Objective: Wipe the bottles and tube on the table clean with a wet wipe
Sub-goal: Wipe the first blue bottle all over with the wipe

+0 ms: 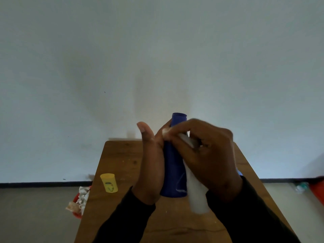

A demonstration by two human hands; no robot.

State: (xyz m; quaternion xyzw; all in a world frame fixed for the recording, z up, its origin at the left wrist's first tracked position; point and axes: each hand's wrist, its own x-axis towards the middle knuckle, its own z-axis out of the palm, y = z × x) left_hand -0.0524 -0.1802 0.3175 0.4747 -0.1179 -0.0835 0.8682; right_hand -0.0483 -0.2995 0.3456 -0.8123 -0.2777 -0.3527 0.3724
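Fingers of the left hand (152, 160) curl behind a blue bottle (173, 174) held upright above the wooden table (112, 216), thumb raised; the right hand (206, 155) pinches a white wet wipe (197, 195) against it. A yellow container (109, 183) stands far left.

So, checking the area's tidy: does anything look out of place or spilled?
Crumpled wipes spill from a red bin on the floor left of the table. Small white specks dot the tabletop. The yellow bottle stands upright.
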